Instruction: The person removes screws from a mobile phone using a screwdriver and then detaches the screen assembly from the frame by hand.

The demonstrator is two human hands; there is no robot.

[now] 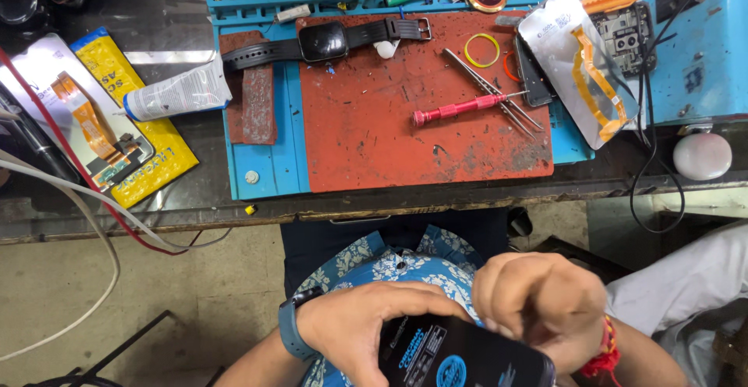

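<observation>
left hand [366,321]: fingers curled, gripping | right hand [541,305]: apparently fisted, grip unclear

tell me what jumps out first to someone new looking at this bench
The worn red rectangular work mat fills the middle of the bench, with a black strapped smartwatch along its top edge and a red-handled screwdriver lying across silver metal tweezers to the right. At the bottom, close to the body, the left hand and right hand both hold a dark flat phone.
</observation>
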